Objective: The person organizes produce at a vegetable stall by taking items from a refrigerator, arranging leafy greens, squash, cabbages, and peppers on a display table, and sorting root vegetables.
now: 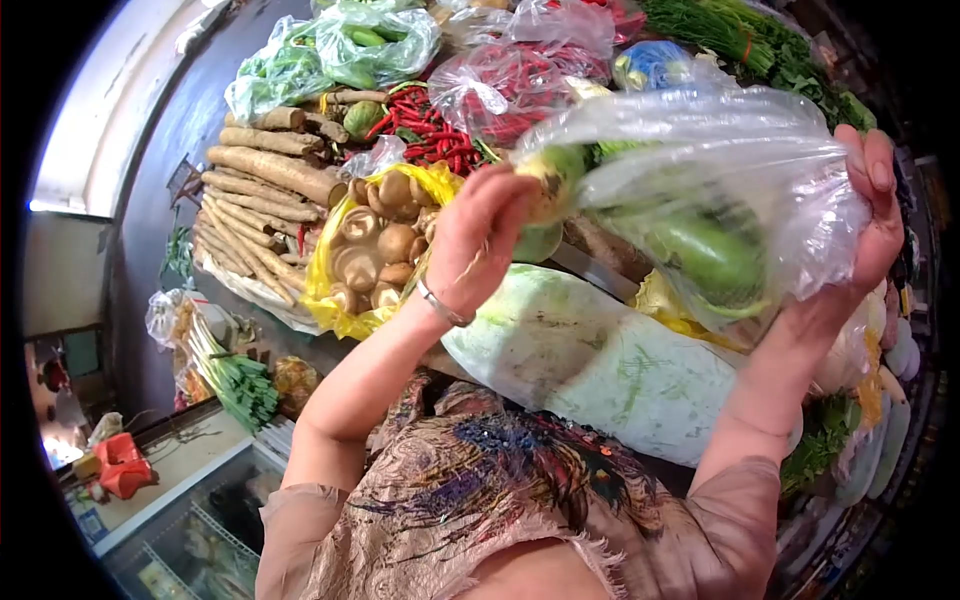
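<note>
My right hand (872, 215) grips the bunched side of a clear plastic bag (820, 190), lifted over the produce. A smooth green vegetable (705, 250) shows through the film; whether it lies inside or behind the bag, I cannot tell. At the bag's other side, the curled fingers of my left hand (485, 230) close on a green vegetable with a yellowish-brown end (552, 180). Motion blurs its outline, and whether those fingers also pinch the bag's edge is unclear. Below both hands lies a large pale-green winter melon (600, 360), close to my body.
Shiitake mushrooms (375, 245) fill a yellow bag left of my left hand. Beyond them are long brown roots (265, 185), red chillies (430, 130) and bagged green vegetables (365, 45). Green onions (230, 375) lie at lower left, above a glass-topped case (200, 530).
</note>
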Action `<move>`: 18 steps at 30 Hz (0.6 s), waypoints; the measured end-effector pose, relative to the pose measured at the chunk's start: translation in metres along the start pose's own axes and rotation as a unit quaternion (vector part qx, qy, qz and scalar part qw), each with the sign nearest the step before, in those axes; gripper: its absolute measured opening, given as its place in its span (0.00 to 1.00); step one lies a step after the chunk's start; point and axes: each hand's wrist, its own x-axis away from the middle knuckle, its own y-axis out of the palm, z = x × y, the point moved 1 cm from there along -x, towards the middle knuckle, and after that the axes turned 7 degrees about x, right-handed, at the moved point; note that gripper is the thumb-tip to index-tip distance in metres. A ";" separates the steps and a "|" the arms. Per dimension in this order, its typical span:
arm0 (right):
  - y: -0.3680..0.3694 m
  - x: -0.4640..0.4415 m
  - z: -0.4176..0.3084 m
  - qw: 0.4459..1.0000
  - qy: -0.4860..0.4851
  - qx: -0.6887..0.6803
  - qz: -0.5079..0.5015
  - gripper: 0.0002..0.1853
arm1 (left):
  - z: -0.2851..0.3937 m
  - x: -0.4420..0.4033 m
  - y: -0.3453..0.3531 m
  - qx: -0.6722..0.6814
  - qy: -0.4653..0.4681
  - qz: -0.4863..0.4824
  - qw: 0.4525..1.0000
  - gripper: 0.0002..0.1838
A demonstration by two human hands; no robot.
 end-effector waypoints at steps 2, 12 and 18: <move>-0.013 -0.004 0.015 0.996 -0.019 -0.053 -0.073 0.08 | 0.021 -0.016 -0.008 -0.042 0.014 0.003 0.999 0.10; -0.045 0.053 0.063 0.881 0.250 0.403 -0.002 0.15 | -0.042 -0.052 0.044 -0.167 0.039 -0.146 0.974 0.20; -0.053 0.051 0.058 0.818 0.132 0.560 0.014 0.14 | -0.041 -0.056 0.070 -0.275 0.062 -0.172 0.944 0.13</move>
